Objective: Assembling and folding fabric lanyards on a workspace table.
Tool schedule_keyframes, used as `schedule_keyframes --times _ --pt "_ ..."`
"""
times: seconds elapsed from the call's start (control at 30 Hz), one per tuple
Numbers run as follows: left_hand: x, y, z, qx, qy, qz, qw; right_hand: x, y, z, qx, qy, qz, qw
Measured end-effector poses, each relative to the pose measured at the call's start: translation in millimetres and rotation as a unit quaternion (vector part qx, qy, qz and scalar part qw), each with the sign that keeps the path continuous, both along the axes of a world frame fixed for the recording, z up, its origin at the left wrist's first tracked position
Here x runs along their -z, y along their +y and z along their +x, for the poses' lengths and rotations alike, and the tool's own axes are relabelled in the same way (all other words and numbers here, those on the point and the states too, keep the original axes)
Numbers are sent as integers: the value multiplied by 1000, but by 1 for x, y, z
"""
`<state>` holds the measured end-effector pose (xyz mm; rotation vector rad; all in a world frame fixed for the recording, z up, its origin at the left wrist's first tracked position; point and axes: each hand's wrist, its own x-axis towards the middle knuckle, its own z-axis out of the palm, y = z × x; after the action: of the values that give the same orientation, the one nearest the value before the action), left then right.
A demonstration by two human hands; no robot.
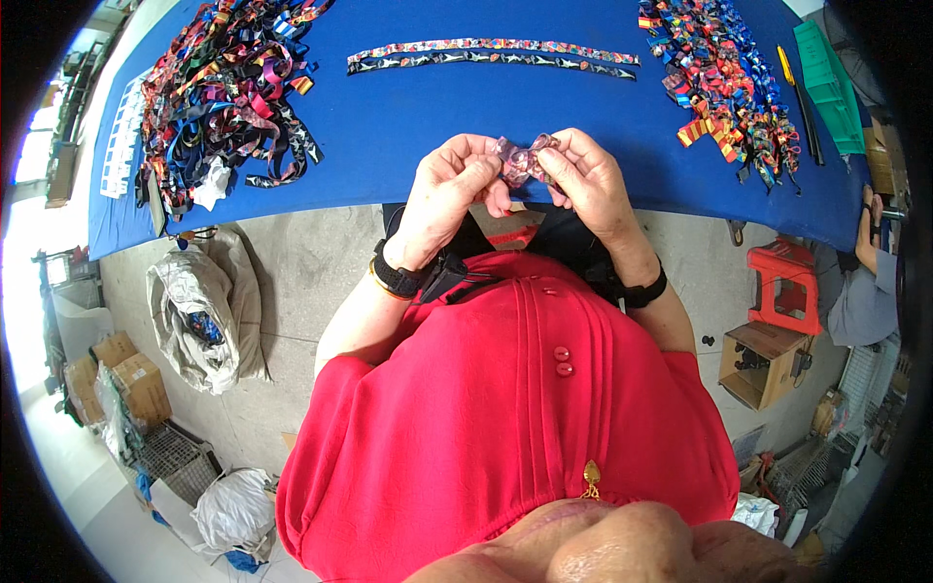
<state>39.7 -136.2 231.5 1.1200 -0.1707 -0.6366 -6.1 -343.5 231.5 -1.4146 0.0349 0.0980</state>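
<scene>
Above the near edge of the blue table [418, 136], both hands hold a short, bunched piece of purple-pink patterned strap [522, 163]. My left hand [449, 194] is closed on its left end, thumb against the fingers. My right hand [593, 185] pinches the right end between thumb and fingers. Folds and fingers hide part of the strap. Beyond the hands, two long straps lie side by side across the table: a light, colourful one [491, 45] and a black one with white shapes [491, 60].
A tangled heap of straps [233, 87] covers the table's left; bundled straps [719, 87] lie at right, beside a green tray [828, 83]. On the floor are a white sack [194, 311], a red stool [783, 289] and a cardboard box [768, 364]. Another person's arm [867, 238] shows far right.
</scene>
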Motion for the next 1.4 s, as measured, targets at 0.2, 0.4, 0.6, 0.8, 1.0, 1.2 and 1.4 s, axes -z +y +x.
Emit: schedule_keyframes --times 0.2,0.4,0.6,0.8,1.0,1.2,1.4 --pt "0 -1 0 6 -7 4 1000 1 -3 0 -4 -4 -13 1000" --pt "-1 -1 1 7 -6 10 1000 -1 -1 -1 -20 1 -21 1000" --pt "0 -4 -2 -21 -28 31 999 3 0 0 -25 19 -14 999" --pt "-5 -6 -3 -33 -24 34 999 0 1 -1 -21 18 -13 1000" --pt "-5 -7 -5 -44 -56 55 996 2 1 -2 -18 17 -16 1000" --pt "-7 -13 -9 -69 -117 131 982 5 4 -2 -12 3 -1 1000" --pt "-4 -12 -1 -69 -136 202 967 10 6 4 -7 6 9 1000"
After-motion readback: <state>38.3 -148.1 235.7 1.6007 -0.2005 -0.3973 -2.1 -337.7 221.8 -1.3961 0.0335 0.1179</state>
